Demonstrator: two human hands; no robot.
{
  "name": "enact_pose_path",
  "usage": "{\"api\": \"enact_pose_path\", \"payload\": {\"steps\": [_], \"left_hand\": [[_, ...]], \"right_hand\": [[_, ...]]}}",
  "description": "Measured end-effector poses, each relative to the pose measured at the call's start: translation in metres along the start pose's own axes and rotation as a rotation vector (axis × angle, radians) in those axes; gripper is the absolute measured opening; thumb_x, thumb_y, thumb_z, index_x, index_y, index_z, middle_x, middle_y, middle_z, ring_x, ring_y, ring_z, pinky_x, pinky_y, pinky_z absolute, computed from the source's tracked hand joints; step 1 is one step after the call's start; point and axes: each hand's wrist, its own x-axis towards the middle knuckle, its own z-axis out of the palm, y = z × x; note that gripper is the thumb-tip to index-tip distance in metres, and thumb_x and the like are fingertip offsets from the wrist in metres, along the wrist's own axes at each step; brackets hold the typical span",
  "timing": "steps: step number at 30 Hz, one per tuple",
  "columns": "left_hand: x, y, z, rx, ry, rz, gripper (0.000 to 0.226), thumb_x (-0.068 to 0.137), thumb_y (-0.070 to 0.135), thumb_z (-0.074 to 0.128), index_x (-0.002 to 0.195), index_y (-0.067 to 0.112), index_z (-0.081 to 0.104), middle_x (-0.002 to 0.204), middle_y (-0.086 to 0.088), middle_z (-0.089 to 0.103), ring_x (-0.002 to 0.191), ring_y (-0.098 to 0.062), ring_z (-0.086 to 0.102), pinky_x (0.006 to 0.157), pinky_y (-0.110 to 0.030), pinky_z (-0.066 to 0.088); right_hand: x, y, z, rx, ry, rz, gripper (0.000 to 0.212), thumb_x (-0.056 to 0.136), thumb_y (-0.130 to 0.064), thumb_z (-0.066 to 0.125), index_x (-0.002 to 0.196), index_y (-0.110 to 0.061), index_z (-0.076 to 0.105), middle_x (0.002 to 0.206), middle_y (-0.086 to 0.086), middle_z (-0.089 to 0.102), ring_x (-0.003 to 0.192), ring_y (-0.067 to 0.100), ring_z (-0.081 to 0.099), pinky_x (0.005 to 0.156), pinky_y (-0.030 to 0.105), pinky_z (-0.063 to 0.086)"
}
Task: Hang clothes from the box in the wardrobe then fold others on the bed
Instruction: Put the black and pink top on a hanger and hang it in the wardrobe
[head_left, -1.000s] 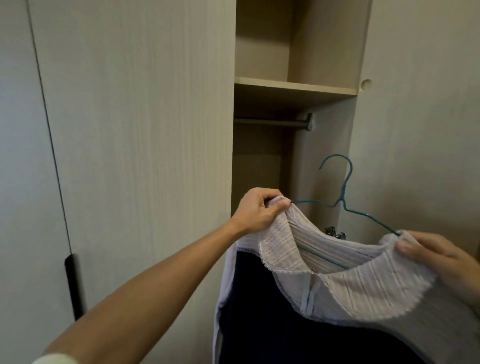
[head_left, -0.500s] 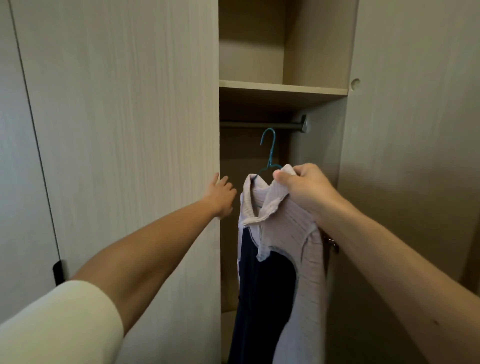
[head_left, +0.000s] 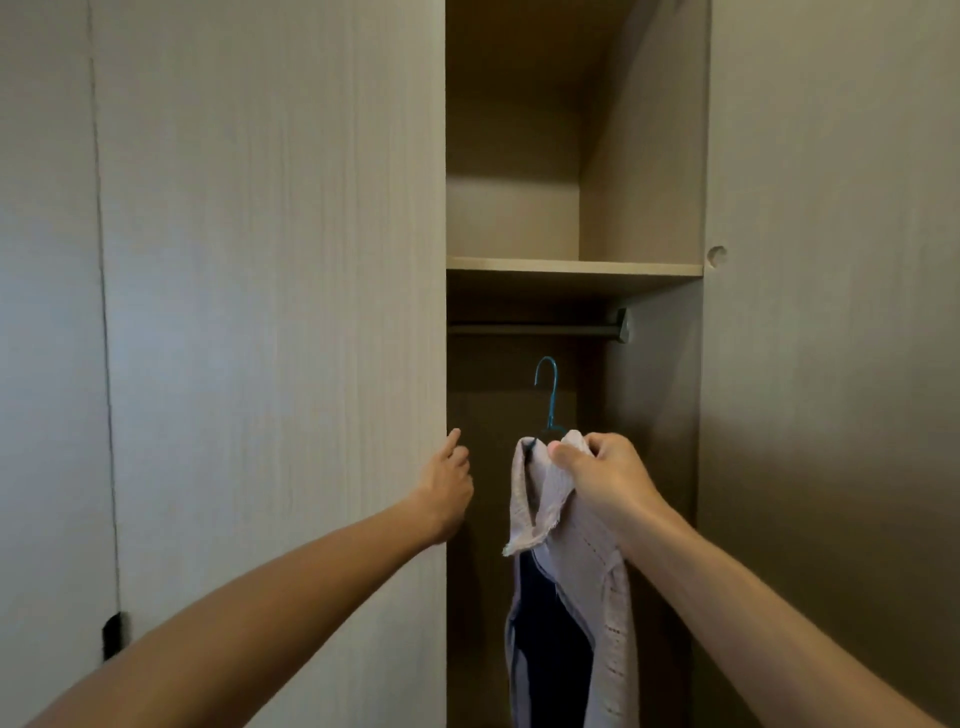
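1. Lilac ribbed knit garment with a dark navy panel (head_left: 571, 571) hung from a blue wire hanger (head_left: 548, 389) inside the open wardrobe compartment. The hook was below the grey metal rail (head_left: 535, 329) and apart from it.
2. The right hand (head_left: 608, 483) pinched the garment's shoulder at the top of the hanger, its grip closed on the cloth.
3. The left hand (head_left: 447, 488) rested against the edge of the pale wood-grain wardrobe door (head_left: 270, 312), index finger straight up along that edge, its grip loose and holding nothing.
4. A light wooden shelf (head_left: 571, 268) sat just above the rail.
5. A small dark handle (head_left: 111, 635) showed low on the left, beside a door seam.
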Motion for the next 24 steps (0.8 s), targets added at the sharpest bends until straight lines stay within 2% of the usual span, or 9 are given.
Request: {"api": "enact_pose_path", "payload": {"steps": [5, 7, 9, 12, 14, 16, 19, 21, 24], "left_hand": [[-0.051, -0.009, -0.023, -0.144, 0.206, 0.003, 0.03, 0.096, 0.033, 0.06, 0.114, 0.01, 0.069, 0.117, -0.009, 0.07, 0.118, -0.029, 0.057, 0.117, -0.049, 0.024], [-0.076, -0.016, -0.036, -0.224, 0.24, -0.016, 0.02, 0.096, 0.026, 0.062, 0.106, 0.01, 0.069, 0.103, -0.007, 0.073, 0.11, -0.027, 0.062, 0.115, -0.047, 0.026], [-0.099, -0.025, -0.051, -0.258, 0.226, -0.06, 0.024, 0.097, 0.022, 0.061, 0.116, 0.007, 0.064, 0.098, -0.007, 0.074, 0.111, -0.028, 0.064, 0.12, -0.048, 0.019], [-0.135, -0.037, -0.072, -0.211, 0.183, -0.136, 0.051, 0.099, 0.015, 0.057, 0.145, 0.002, 0.04, 0.096, -0.007, 0.072, 0.107, -0.029, 0.068, 0.123, -0.049, 0.007], [-0.161, -0.042, -0.079, -0.175, 0.176, -0.192, 0.068, 0.098, 0.015, 0.058, 0.154, 0.002, 0.022, 0.101, -0.009, 0.069, 0.108, -0.03, 0.066, 0.123, -0.052, 0.002], [-0.189, -0.051, -0.081, -0.086, 0.184, -0.267, 0.085, 0.09, 0.021, 0.068, 0.156, 0.006, 0.016, 0.129, -0.018, 0.058, 0.13, -0.038, 0.051, 0.119, -0.057, -0.009], [-0.224, -0.068, -0.085, -0.047, 0.165, -0.427, 0.105, 0.079, 0.032, 0.074, 0.158, 0.014, 0.007, 0.163, -0.022, 0.007, 0.152, -0.044, -0.004, 0.106, -0.066, -0.031], [-0.239, -0.073, -0.081, -0.088, 0.164, -0.488, 0.11, 0.081, 0.038, 0.07, 0.158, 0.018, -0.006, 0.162, -0.019, -0.025, 0.145, -0.043, -0.033, 0.102, -0.07, -0.033], [-0.26, -0.077, -0.076, -0.138, 0.146, -0.547, 0.109, 0.083, 0.037, 0.069, 0.158, 0.02, -0.009, 0.157, -0.018, -0.039, 0.139, -0.04, -0.045, 0.105, -0.07, -0.028]], "right_hand": [[0.002, -0.018, -0.001, 0.0, -0.071, -0.015, 0.015, 0.098, -0.031, 0.06, 0.094, -0.017, 0.063, 0.098, 0.013, 0.067, 0.092, 0.025, 0.066, 0.082, 0.039, 0.053], [0.001, -0.025, 0.001, 0.0, -0.085, -0.028, 0.016, 0.098, -0.03, 0.06, 0.093, -0.015, 0.061, 0.103, 0.016, 0.064, 0.096, 0.027, 0.063, 0.081, 0.037, 0.051], [-0.001, -0.031, 0.006, -0.001, -0.105, -0.056, 0.017, 0.099, -0.029, 0.059, 0.087, -0.016, 0.058, 0.107, 0.014, 0.062, 0.099, 0.025, 0.06, 0.075, 0.033, 0.048], [-0.006, -0.037, 0.021, 0.004, -0.164, -0.083, 0.018, 0.099, -0.03, 0.059, 0.091, -0.013, 0.058, 0.11, 0.011, 0.059, 0.102, 0.024, 0.056, 0.094, 0.046, 0.047], [-0.009, -0.038, 0.035, 0.005, -0.204, -0.075, 0.018, 0.098, -0.033, 0.06, 0.089, -0.018, 0.062, 0.105, 0.018, 0.064, 0.099, 0.03, 0.062, 0.096, 0.05, 0.047], [-0.011, -0.04, 0.049, -0.002, -0.235, -0.085, 0.022, 0.097, -0.034, 0.061, 0.094, -0.012, 0.066, 0.101, 0.018, 0.07, 0.094, 0.029, 0.067, 0.086, 0.043, 0.051], [-0.013, -0.046, 0.071, 0.023, -0.27, -0.081, 0.019, 0.097, -0.031, 0.062, 0.084, -0.016, 0.061, 0.099, 0.018, 0.07, 0.096, 0.03, 0.068, 0.091, 0.046, 0.053], [-0.013, -0.05, 0.086, 0.044, -0.301, -0.063, 0.019, 0.096, -0.032, 0.063, 0.085, -0.017, 0.061, 0.097, 0.017, 0.071, 0.096, 0.03, 0.068, 0.095, 0.05, 0.053], [-0.014, -0.054, 0.104, 0.037, -0.346, -0.071, 0.021, 0.095, -0.033, 0.064, 0.092, -0.012, 0.066, 0.098, 0.019, 0.071, 0.095, 0.032, 0.069, 0.095, 0.052, 0.053]]}}
